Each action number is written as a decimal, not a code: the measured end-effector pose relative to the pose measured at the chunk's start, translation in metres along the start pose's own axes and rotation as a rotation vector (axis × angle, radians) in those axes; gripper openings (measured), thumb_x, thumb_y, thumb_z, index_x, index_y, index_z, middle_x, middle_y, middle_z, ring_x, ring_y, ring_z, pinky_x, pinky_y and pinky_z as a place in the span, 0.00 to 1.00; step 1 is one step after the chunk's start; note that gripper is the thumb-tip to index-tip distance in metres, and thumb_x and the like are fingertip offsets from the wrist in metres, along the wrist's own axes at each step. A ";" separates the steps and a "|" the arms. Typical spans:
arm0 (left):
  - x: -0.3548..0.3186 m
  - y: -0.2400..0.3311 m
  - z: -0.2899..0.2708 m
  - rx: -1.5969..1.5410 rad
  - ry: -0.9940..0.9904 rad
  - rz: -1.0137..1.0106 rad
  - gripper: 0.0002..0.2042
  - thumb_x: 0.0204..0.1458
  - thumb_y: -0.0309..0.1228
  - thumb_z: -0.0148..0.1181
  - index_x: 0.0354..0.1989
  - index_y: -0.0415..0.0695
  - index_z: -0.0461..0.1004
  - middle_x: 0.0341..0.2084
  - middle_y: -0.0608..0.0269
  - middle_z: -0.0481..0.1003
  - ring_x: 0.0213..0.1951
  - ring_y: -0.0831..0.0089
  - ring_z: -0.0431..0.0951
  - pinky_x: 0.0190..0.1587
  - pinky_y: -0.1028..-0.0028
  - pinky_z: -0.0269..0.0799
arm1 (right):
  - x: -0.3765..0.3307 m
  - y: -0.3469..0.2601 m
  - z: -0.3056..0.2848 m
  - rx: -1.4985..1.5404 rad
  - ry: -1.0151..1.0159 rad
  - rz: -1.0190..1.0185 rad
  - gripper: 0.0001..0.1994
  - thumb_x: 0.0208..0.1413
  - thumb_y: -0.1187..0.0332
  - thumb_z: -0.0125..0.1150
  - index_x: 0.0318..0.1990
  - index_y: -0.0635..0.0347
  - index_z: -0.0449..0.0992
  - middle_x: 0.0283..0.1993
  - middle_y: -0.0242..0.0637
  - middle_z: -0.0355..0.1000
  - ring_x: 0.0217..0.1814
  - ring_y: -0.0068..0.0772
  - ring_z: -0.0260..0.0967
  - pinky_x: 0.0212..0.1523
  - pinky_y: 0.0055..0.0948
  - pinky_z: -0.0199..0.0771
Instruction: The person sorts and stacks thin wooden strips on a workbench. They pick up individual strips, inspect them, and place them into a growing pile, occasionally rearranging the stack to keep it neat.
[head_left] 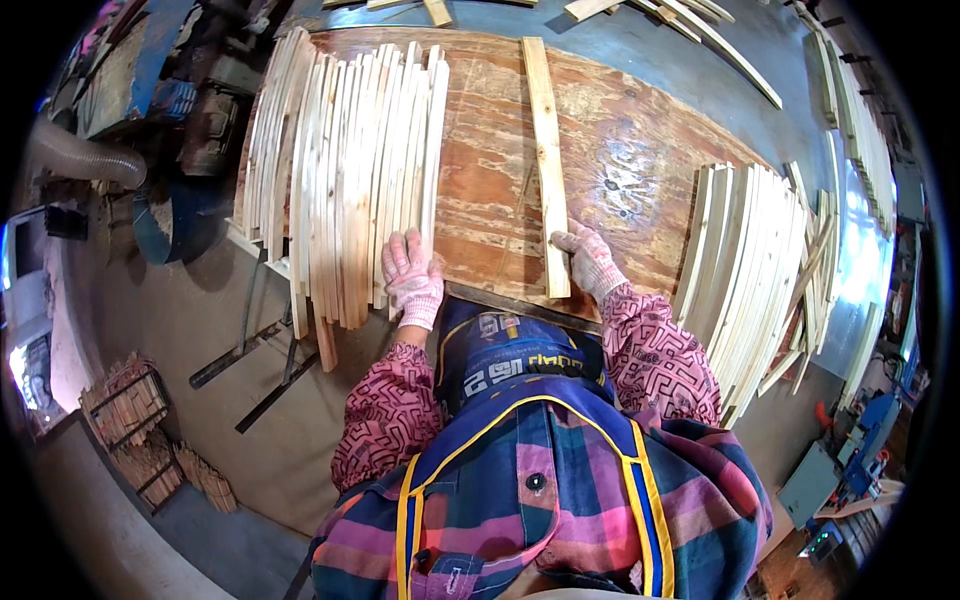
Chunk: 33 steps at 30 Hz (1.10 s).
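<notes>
The left hand [411, 278], in a pink-and-white work glove, lies flat with fingers spread on the near ends of a stack of thin wooden slats [350, 170] that fans away from it across the plywood surface [620, 150]; it presses on them and grips nothing. The right hand [590, 260], gloved the same way, is closed around the near end of 1 single wooden slat [547, 165], which lies flat on the surface and runs straight away from the hand, well apart from the stack by the left hand. Beyond the right hand, to its outer side, a second stack of slats [755, 270] rests at the surface's edge. Left of the left hand, below the surface, a grey dust hose [85, 160] curves.
</notes>
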<state>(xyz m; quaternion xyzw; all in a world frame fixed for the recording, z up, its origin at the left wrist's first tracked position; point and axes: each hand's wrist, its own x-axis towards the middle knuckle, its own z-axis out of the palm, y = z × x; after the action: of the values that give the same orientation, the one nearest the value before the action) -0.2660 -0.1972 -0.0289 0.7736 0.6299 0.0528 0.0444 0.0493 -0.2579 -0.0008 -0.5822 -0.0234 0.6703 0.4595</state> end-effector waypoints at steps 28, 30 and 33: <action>0.185 0.162 0.020 -0.849 -1.123 -0.393 0.28 0.57 0.44 0.63 0.60 0.37 0.70 0.48 0.54 0.79 0.45 0.68 0.80 0.51 0.69 0.73 | 0.154 -0.225 -0.046 0.117 0.191 -0.249 0.19 0.64 0.62 0.58 0.53 0.70 0.71 0.43 0.47 0.77 0.33 0.36 0.77 0.32 0.31 0.81; 0.190 0.157 0.021 -0.929 -1.131 -0.413 0.27 0.57 0.44 0.63 0.59 0.37 0.72 0.44 0.57 0.80 0.41 0.70 0.80 0.48 0.71 0.74 | 0.172 -0.242 -0.044 0.174 0.174 -0.277 0.20 0.64 0.62 0.58 0.55 0.70 0.69 0.44 0.48 0.76 0.35 0.37 0.77 0.34 0.30 0.82; 0.197 0.164 0.032 -0.954 -1.164 -0.343 0.28 0.56 0.44 0.65 0.59 0.36 0.72 0.45 0.57 0.80 0.43 0.71 0.80 0.48 0.72 0.74 | 0.228 -0.260 -0.097 0.498 -0.145 -0.448 0.32 0.57 0.57 0.67 0.65 0.58 0.61 0.45 0.39 0.77 0.43 0.39 0.76 0.43 0.36 0.77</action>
<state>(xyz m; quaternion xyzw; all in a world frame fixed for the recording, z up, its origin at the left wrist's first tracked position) -0.0630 -0.0371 -0.0332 0.4654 0.5252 -0.1042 0.7048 0.3027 -0.0102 -0.0577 -0.3833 -0.0189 0.5775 0.7206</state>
